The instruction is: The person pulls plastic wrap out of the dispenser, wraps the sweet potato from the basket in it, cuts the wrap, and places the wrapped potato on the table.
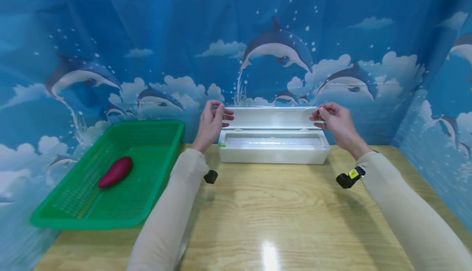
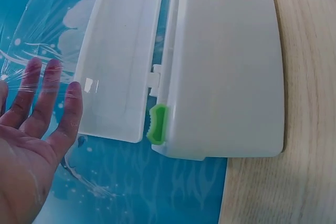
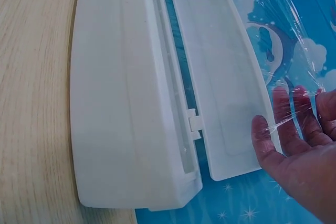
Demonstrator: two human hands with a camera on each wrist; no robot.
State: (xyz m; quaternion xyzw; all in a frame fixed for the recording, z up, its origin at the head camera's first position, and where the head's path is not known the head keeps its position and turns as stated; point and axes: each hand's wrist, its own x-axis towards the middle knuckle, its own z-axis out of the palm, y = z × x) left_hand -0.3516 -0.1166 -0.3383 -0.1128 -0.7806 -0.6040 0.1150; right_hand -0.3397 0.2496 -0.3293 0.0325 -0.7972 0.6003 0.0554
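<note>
A clear sheet of plastic wrap [image 3: 286, 9] stretches between my two hands. My left hand [image 1: 212, 123] pinches one corner between thumb and index finger, its other fingers loosely spread. At the other end my right hand [image 1: 337, 121] pinches the film, which creases around its fingers in the right wrist view. Below and between the hands stands a white plastic wrap dispenser [image 1: 274, 156], its hinged lid [image 1: 273, 118] tipped back. A green slide cutter [image 2: 158, 124] sits at the dispenser's left end. How far the transparent film reaches is hard to see.
On the left stands a green plastic basket [image 1: 88, 223] with a dark red sweet potato-like object [image 1: 116, 171] inside. The dispenser rests at the back of the wooden table [image 1: 287, 209]. Behind it hangs a blue dolphin-print curtain [image 1: 206, 25].
</note>
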